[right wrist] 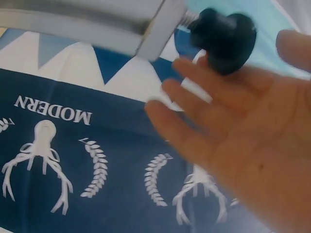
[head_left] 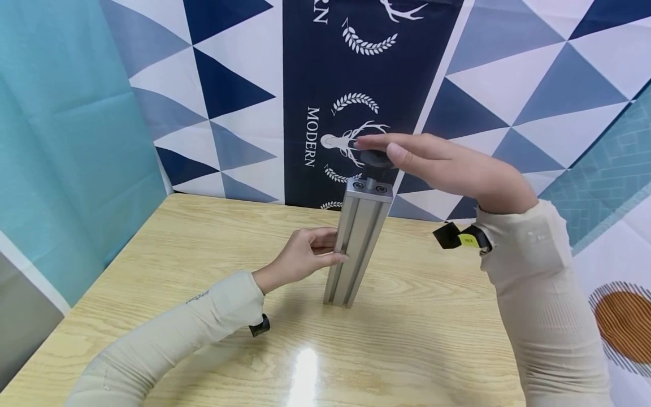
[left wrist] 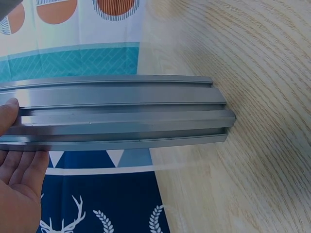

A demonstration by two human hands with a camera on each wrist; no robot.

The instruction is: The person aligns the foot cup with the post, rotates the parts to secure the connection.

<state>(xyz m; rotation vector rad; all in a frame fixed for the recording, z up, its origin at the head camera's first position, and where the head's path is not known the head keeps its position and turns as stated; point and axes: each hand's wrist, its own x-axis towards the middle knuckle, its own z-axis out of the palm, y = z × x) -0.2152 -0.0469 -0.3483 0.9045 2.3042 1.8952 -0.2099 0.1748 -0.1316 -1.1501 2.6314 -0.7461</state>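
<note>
An upright aluminium extrusion profile (head_left: 360,232) stands on the wooden table, tilted slightly in the head view. My left hand (head_left: 299,257) grips its side, thumb on the near face and fingers at the far side. In the left wrist view, the grooved profile (left wrist: 121,116) has its lower end at the tabletop. At the top, a black round levelling foot (head_left: 375,159) sits on a threaded stem (right wrist: 189,19) in the end plate (head_left: 370,190). My right hand (head_left: 452,169) reaches over this foot with extended fingers; whether the palm touches it, I cannot tell.
A wood-grain table (head_left: 432,339) lies beneath the profile. Behind it hangs a patterned cloth (head_left: 239,102) with triangles and a dark deer-print strip. A teal curtain (head_left: 56,141) borders the left side. Each wrist wears a small black camera (head_left: 447,235).
</note>
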